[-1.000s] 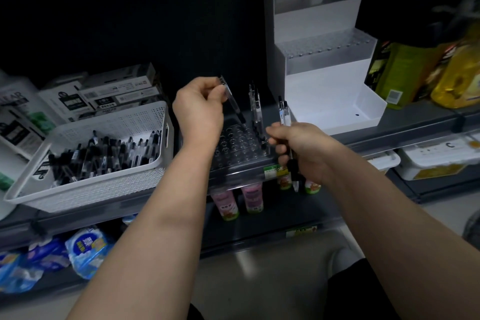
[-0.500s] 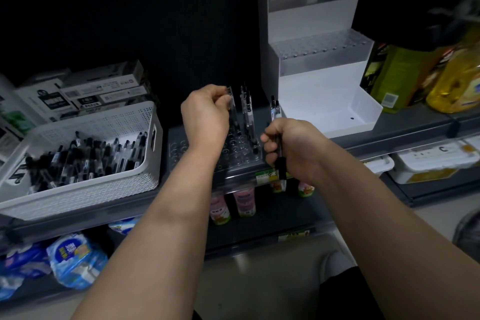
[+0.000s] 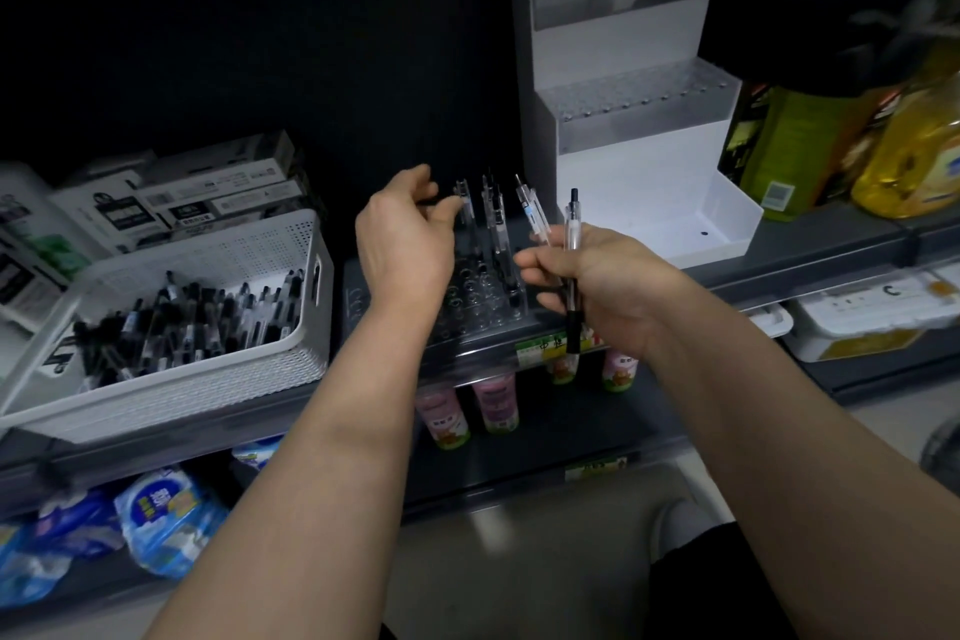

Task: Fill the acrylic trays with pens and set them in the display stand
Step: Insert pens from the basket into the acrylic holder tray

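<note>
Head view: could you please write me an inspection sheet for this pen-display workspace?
Surface: grey shelf, dimly lit.
Job's things: acrylic tray with a few standing pens; display stand with upper trays holding no pens and a bare bottom step; basket of loose pens.
Clutter: boxes behind the basket; oil bottles right of the stand.
Hands: left hand at the top of a standing pen, grip unclear; right hand grips spare pens.
Cables: nothing seen.
Surroundings: drink bottles and blue packs below; dark back wall.
</note>
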